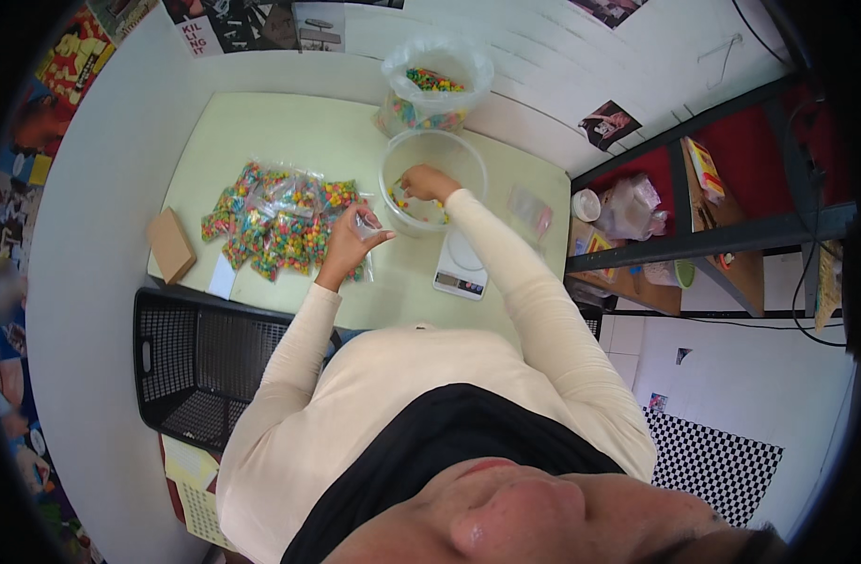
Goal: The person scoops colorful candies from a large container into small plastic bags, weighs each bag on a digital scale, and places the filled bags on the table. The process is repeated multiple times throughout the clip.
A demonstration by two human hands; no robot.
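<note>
My left hand (351, 243) holds a small clear plastic bag (366, 227) between fingers and thumb, above the right edge of a pile of filled bags. The pile of clear bags (284, 236) contains small multicoloured pieces, which look like candy or coated snacks. Inside a round translucent plastic tub (473, 156) is my right hand (428, 182), fingers bent downward near a few loose coloured pieces (404, 204). Whether the fingertips pinch anything is too small to tell. Below my right forearm, a white digital kitchen scale (460, 282) sits on the table, its round plate partly covered by the sleeve.
Behind the tub stands a large open plastic bag (430, 106) of coloured pieces. Flat empty bags (530, 210) lie right. A brown cardboard box (172, 245) and white card (222, 276) sit left, near a black plastic crate (212, 345). Metal-framed shelves (635, 257) flank the table's right.
</note>
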